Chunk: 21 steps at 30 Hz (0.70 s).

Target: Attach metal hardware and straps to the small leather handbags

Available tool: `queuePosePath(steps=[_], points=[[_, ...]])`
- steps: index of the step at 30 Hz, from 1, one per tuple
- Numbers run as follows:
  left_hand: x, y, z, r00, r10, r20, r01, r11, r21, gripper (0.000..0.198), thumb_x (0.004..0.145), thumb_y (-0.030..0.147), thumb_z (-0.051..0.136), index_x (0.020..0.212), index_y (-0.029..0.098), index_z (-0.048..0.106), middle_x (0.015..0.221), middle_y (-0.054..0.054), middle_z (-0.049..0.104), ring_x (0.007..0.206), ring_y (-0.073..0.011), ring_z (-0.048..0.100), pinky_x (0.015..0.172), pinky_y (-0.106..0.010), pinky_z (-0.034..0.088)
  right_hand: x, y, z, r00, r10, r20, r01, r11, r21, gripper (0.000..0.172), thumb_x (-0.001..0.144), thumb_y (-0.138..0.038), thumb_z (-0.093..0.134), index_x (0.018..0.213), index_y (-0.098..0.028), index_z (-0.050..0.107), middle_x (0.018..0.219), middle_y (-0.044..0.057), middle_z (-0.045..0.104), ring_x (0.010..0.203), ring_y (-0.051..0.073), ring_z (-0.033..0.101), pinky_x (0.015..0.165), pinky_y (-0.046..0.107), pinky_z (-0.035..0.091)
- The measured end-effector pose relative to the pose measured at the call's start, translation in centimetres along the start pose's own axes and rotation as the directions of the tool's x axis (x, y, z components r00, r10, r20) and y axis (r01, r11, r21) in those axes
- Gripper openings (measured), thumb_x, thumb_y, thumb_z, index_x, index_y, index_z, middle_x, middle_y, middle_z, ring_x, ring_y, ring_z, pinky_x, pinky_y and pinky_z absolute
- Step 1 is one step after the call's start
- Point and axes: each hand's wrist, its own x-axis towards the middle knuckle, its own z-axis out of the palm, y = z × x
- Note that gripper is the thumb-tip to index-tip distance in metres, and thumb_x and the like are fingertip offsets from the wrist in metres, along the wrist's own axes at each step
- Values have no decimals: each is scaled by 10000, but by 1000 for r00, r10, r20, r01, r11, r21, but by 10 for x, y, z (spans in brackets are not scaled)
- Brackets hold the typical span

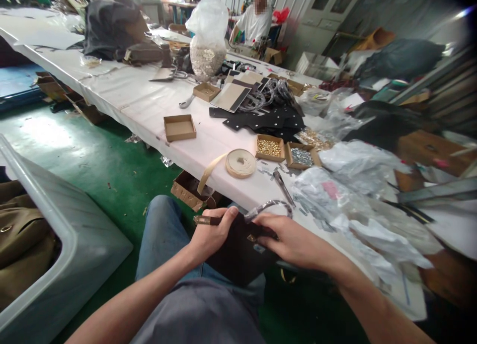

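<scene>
A dark brown leather bag piece (pixel 238 259) lies over my lap at the table's edge. My left hand (pixel 212 235) is closed on its left side, thumb on top. A brown strap end with a metal fitting (pixel 204 220) sticks out past that hand to the left. My right hand (pixel 288 240) pinches the right side of the bag piece, beside a small gold-coloured metal fitting (pixel 252 238). A curved handle wrapped in clear plastic (pixel 270 204) rises just above my right hand. The fingertips of both hands are partly hidden.
On the white table (pixel 145 108) are a tape roll (pixel 241 163), an open cardboard box (pixel 180 128), boxes of gold (pixel 269 148) and silver fasteners (pixel 301 157), a dark tool (pixel 283 188) and plastic bags (pixel 335 195). A grey bin (pixel 82 225) stands left. A person (pixel 255 19) sits beyond.
</scene>
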Motion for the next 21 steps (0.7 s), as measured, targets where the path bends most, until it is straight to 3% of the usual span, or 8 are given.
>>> queuePosePath(steps=[4, 12, 17, 21], points=[[-2, 5, 3, 1000, 21, -5, -21, 999, 25, 613, 1159, 627, 495, 714, 206, 486, 660, 26, 428, 652, -145, 350, 642, -351, 225, 3, 0, 2, 995, 55, -81, -58, 998, -39, 141, 1020, -368, 790, 1068, -238, 818, 1115, 52, 826, 1014, 244, 750, 905, 346, 531], [0, 18, 3, 999, 4, 48, -5, 1000, 7, 626, 1155, 655, 480, 716, 210, 500, 667, 28, 446, 649, -148, 365, 618, -345, 227, 4, 8, 10, 992, 16, -123, -42, 977, -211, 101, 1008, -288, 757, 922, -238, 772, 1022, 42, 832, 979, 254, 760, 834, 349, 490], [11, 12, -1, 997, -4, 71, 10, 996, -86, 635, 1137, 687, 503, 721, 207, 528, 673, 23, 444, 662, -152, 368, 614, -331, 240, 10, 12, 18, 976, 1, -216, -64, 956, -286, 92, 1030, -260, 711, 1002, -236, 796, 1113, 58, 843, 1084, 280, 779, 917, 362, 515], [15, 2, 0, 997, -67, 37, 73, 980, -187, 657, 1104, 745, 539, 729, 205, 563, 691, 12, 499, 668, -158, 404, 614, -310, 295, 15, 13, 7, 976, -4, -217, -45, 975, -220, 159, 1050, -292, 694, 1141, -243, 815, 1235, 65, 838, 1149, 277, 770, 993, 361, 534]])
